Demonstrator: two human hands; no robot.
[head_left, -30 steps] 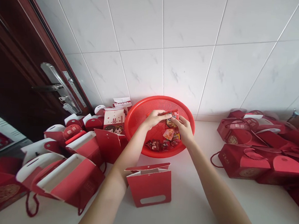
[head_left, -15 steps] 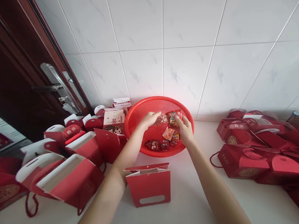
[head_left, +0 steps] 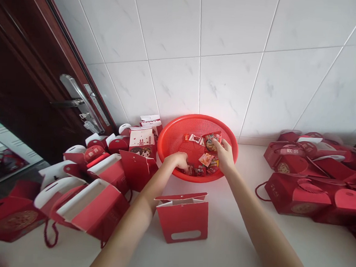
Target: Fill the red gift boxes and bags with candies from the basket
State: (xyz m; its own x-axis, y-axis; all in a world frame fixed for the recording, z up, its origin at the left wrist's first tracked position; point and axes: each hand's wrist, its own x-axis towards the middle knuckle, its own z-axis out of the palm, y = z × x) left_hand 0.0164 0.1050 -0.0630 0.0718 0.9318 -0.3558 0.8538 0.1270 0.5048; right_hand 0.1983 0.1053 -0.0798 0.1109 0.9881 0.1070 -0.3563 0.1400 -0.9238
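Note:
A round red plastic basket holds several small wrapped snacks. My right hand reaches over its right side and pinches a red snack packet with a picture of food on it. At the near left of the basket is my left hand, its fingers curled down among dark red packets; what they grip, if anything, is hidden. An orange packet and a white-and-red one lie between the hands. Nearer to me an upright red gift box stands with its top open.
Many red gift boxes with white flaps and rope handles crowd the left. Another group of red boxes stands at the right on the white table. A tiled wall rises behind, and a dark door with a metal handle is at left.
My left hand has moved from the basket's middle back toward its near left edge, down onto the packets there. My right hand keeps the snack packet. The view has shifted slightly left.

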